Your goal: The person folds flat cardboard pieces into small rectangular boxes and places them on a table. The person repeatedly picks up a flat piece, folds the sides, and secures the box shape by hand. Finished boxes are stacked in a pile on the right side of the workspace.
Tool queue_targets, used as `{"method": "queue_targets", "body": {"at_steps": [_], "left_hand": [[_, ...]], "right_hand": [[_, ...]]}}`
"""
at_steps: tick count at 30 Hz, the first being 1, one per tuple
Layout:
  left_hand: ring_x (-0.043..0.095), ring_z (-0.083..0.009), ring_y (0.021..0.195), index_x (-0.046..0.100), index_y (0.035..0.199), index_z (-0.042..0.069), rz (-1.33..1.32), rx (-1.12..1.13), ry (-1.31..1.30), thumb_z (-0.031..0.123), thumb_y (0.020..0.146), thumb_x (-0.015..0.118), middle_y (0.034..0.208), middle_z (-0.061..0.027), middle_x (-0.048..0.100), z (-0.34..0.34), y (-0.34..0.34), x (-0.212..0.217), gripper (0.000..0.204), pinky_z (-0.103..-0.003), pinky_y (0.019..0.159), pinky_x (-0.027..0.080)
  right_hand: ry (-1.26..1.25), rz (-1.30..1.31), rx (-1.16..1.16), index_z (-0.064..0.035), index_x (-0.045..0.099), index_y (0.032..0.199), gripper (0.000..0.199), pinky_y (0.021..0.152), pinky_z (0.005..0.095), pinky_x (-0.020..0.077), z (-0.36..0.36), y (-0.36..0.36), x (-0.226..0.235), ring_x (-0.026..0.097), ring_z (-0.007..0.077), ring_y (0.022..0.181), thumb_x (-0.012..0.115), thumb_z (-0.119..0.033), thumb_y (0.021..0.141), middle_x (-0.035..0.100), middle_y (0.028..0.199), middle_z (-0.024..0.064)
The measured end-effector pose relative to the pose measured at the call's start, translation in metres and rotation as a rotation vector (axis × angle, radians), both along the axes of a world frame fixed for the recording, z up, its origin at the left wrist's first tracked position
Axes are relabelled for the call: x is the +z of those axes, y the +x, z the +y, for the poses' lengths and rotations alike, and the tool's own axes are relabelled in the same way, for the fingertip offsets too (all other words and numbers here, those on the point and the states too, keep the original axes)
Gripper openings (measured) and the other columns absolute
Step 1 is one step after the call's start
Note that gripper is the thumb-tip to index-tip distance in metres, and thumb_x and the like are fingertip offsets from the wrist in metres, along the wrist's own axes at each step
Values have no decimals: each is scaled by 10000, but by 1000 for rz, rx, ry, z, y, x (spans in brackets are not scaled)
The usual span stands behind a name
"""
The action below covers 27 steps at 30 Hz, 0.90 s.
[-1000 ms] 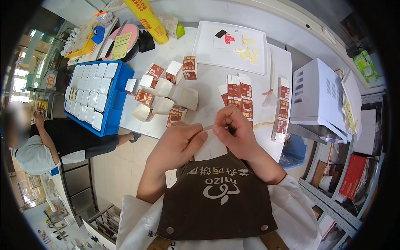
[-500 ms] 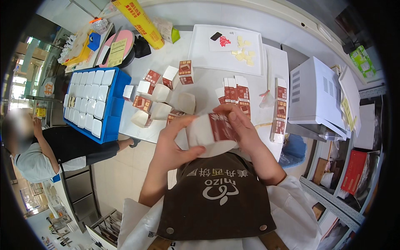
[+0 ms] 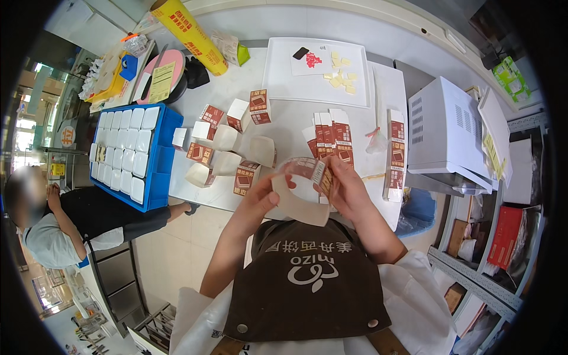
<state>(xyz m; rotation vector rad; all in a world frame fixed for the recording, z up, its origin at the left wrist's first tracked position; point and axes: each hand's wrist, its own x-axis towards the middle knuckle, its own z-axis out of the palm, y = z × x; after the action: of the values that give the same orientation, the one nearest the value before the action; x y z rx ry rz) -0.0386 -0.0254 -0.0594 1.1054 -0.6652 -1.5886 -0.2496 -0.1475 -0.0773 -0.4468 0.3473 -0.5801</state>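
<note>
In front of my apron, both hands hold a carton sleeve, brown-red printed outside and plain white inside, bent into an open ring. My left hand grips its left edge, with the thumb along the rim. The printed right side is between the thumb and fingers of my right hand. Several opened sleeves of the same print stand or lie on the white table just beyond my left hand, including an upright one and a curved white one. Flat folded sleeves lie overlapping beyond my right hand.
A large white tray at the back bears pale yellow and red pieces. At left, a blue crate holds many white-lidded tubs. More cartons line up beside a white appliance. Another person is at far left.
The sleeve has been turned in my hands, so its opening now shows and it looks rounder. My left hand has shifted slightly up and right along it.
</note>
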Motion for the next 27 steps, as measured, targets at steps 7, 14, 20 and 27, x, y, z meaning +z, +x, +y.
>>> {"method": "queue_targets", "body": {"at_steps": [7,14,20,27], "left_hand": [[556,-181,1191,483,1398,18,35,-231,40,540,873,706,1266,-94,608,2,-2,-21,773,-338,1038,414],[574,-182,1149,471,1397,7,57,-194,98,577,888,662,1263,-96,600,-5,-20,-29,788,-327,987,439],[616,-163,973,542,1302,138,159,439,183,517,1009,496,1153,-19,652,-17,49,-87,481,-294,806,474],[596,-186,1094,524,1319,113,194,599,488,525,1018,474,1271,-49,611,-37,98,-115,513,-329,900,476]], "right_hand": [[99,-117,-114,-35,454,1415,430,985,354,481,2,3,4,589,184,1168,545,-170,1017,641,1178,79],[-88,141,-157,-67,482,1389,422,910,288,489,-7,14,-32,595,136,1078,601,-136,990,646,1151,57],[-635,960,-206,-42,475,1380,518,961,345,472,-24,-31,-118,579,215,1125,677,-201,931,603,1222,126],[-1092,1650,-127,-20,415,1425,751,1082,481,380,23,-62,-178,442,436,1281,776,-207,794,416,1440,271]]}}
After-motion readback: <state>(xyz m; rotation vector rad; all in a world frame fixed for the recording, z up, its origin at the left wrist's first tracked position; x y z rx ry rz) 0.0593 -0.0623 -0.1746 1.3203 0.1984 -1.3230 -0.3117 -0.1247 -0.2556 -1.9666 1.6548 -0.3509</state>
